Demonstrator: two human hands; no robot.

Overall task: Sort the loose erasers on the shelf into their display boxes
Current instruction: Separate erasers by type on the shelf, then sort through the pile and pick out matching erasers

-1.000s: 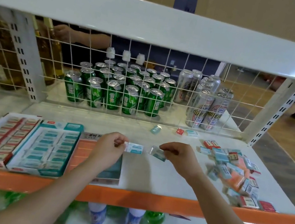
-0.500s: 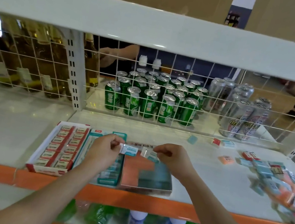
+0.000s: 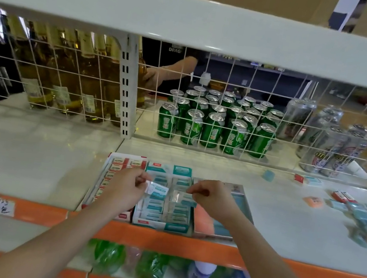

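A person stands at a white shop shelf (image 3: pixel 273 217) with an orange front edge, both bare forearms reaching in from below. The left hand (image 3: pixel 124 188) has its fingers curled and pinches a small teal-and-white eraser (image 3: pixel 157 188) between thumb and fingertips. The right hand (image 3: pixel 212 199) also has its fingers curled, pinching a second teal eraser in clear wrap (image 3: pixel 183 198) at its right end. The two erasers sit close together, not touching, both held just above the teal display box (image 3: pixel 160 225).

Three display boxes stand side by side at the shelf's front edge, left of centre. The red display box (image 3: pixel 115 164) is on the left, partly hidden by the left hand and filled with rows of red-and-white erasers. The teal display box is in the middle, with two columns of teal erasers. A third box with a clear lid (image 3: pixel 238 196) lies to the right, under the right wrist, showing orange and blue inside.

A heap of loose erasers (image 3: pixel 363 217), teal, red and orange, lies near the shelf's right edge, blurred. A lone orange eraser (image 3: pixel 313 200) lies just left of the heap. A small blue eraser (image 3: pixel 268 175) and a red and teal pair (image 3: pixel 308 180) lie along the back edge.

Behind a white wire grid stand green cans (image 3: pixel 214 124), silver cans (image 3: pixel 331 149) and glass bottles (image 3: pixel 66 75).
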